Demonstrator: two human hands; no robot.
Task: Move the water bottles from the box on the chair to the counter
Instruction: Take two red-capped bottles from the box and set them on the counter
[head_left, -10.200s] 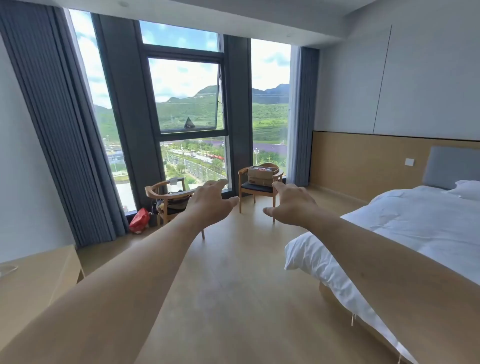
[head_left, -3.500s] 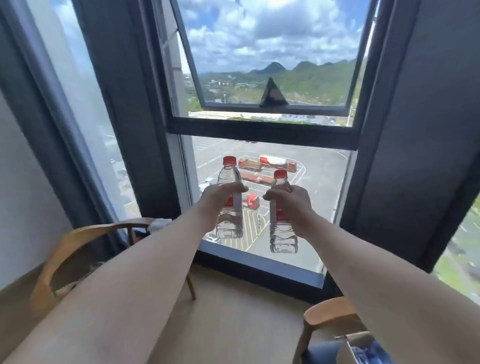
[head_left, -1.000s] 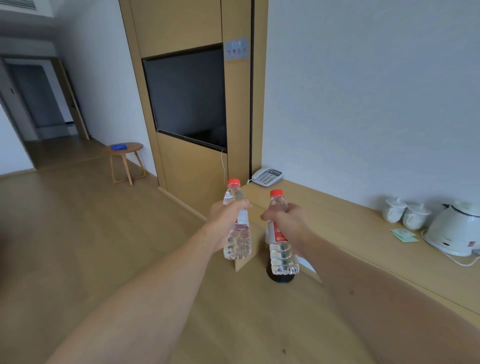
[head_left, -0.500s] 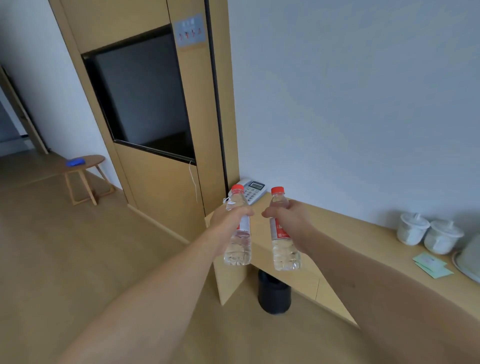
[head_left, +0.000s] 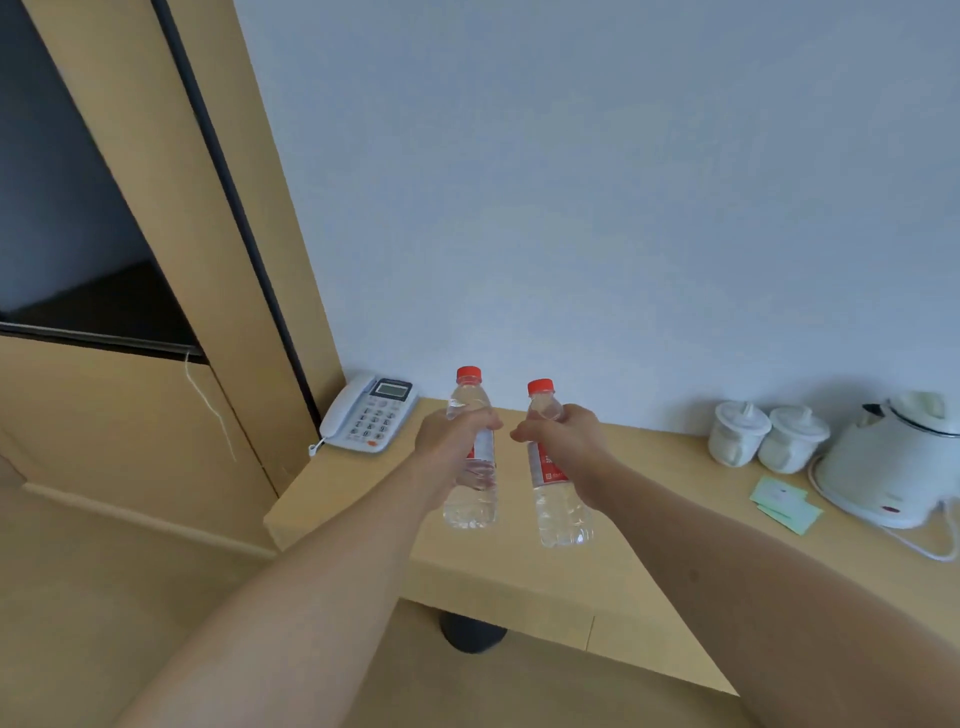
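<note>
Both arms are stretched out over the wooden worktop (head_left: 519, 571) here, one bottle each. The left hand (head_left: 453, 435) has its fingers (head_left: 485, 419) wrapped around the upper part of the left water bottle (head_left: 470, 491), just under the shoulder, with the red cap (head_left: 468, 373) poking out on top. The right hand (head_left: 566, 441) does the same with the right water bottle (head_left: 558, 499), fingers curled round it and its own red cap (head_left: 540, 387) sticking up. Both bottles are clear, upright, pretty much full as far as I can see, and held just beside each other without touching. They're up in the air above the worktop near its left end, closer to the front edge than the wall; neither base looks set down.

Other stuff on the worktop: a white phone (head_left: 369, 413) sits in the back left corner, right up against the wooden panel (head_left: 171, 218). Over toward the right end along the wall there are two white lidded cups (head_left: 769, 436) side by side, then a white electric kettle (head_left: 893, 462) with its cord trailing off the base. A couple of pale green paper slips (head_left: 784, 504) lie in front of the cups, just beside the kettle. Under the front edge there's something dark and round (head_left: 472, 631) on the floor, mostly hidden, can't tell what exactly. Dark screen (head_left: 57, 208) set into the panel at far left.
</note>
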